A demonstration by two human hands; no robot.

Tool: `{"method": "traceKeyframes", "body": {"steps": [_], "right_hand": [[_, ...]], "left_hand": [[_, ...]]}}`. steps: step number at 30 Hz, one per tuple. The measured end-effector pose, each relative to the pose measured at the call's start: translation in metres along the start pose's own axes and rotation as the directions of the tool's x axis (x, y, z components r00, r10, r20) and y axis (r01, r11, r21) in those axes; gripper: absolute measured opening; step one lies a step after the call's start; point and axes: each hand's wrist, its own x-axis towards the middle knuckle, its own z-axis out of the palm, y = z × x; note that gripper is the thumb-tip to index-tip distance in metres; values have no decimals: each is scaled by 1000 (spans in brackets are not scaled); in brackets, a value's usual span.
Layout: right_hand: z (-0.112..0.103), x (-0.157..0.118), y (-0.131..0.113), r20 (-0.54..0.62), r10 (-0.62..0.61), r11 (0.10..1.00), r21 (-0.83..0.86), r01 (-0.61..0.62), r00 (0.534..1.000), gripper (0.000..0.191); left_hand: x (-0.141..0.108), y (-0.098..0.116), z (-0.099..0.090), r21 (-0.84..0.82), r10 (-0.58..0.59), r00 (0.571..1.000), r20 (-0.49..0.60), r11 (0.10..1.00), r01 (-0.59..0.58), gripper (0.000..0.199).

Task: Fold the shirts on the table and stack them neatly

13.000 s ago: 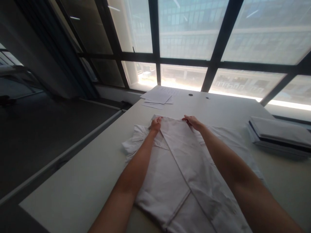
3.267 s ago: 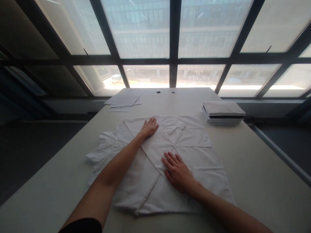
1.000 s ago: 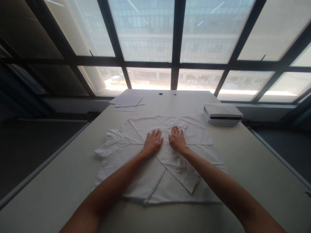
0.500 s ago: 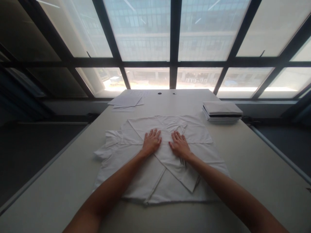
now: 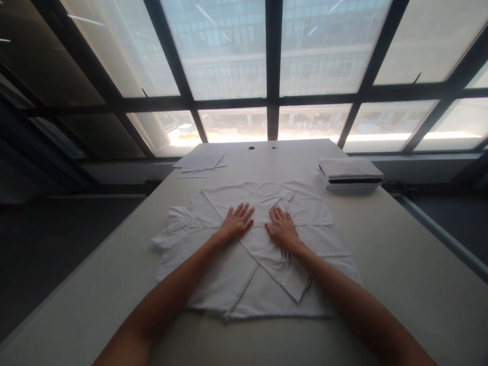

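A white shirt (image 5: pixel 217 269) lies spread on the table in front of me, with one sleeve folded diagonally across its middle. Its collar end sticks out crumpled on the left side. My left hand (image 5: pixel 237 221) rests flat on the cloth just left of centre, fingers spread. To the right of it, my right hand (image 5: pixel 282 227) presses on the folded part, its fingers stretched forward. Neither hand grips the fabric. Small creases show in the cloth beside my right wrist.
Under the shirt is a white table (image 5: pixel 385 244). At its back left lie loose paper sheets (image 5: pixel 200 158). A stack of folded cloth (image 5: pixel 349 174) stands at the back right. Two small dark holes mark the far end, before large framed windows (image 5: pixel 232 51).
My left hand has turned slightly, and its forearm lies a little lower. My right hand stays in nearly the same place. The camera view has tilted a little.
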Motion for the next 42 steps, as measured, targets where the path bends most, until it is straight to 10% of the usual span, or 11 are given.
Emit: {"method": "traceKeyframes", "body": {"steps": [14, 22, 29, 34, 38, 42], "right_hand": [[4, 0, 3, -21, -17, 1000, 16, 17, 1000, 63], [11, 1, 5, -39, -17, 1000, 25, 18, 999, 62], [10, 1, 6, -32, -11, 1000, 24, 12, 999, 62], [11, 0, 6, -28, -11, 1000, 19, 12, 1000, 61], [11, -1, 7, -28, -10, 1000, 17, 11, 1000, 60], [9, -1, 7, -25, -10, 1000, 12, 10, 1000, 59]], "left_hand": [[-123, -12, 12, 15, 17, 1000, -11, 1000, -16, 60], [-144, -20, -12, -227, -179, 970, -164, 964, 140, 48], [-162, -91, -34, -286, -505, 605, -616, 858, 426, 45], [-178, -134, -23, -496, -782, 453, -428, 622, 606, 63], [-176, -143, -18, -658, -852, 441, -282, 506, 558, 64], [-177, -146, -21, -790, -909, 284, -304, 407, 459, 57]]}}
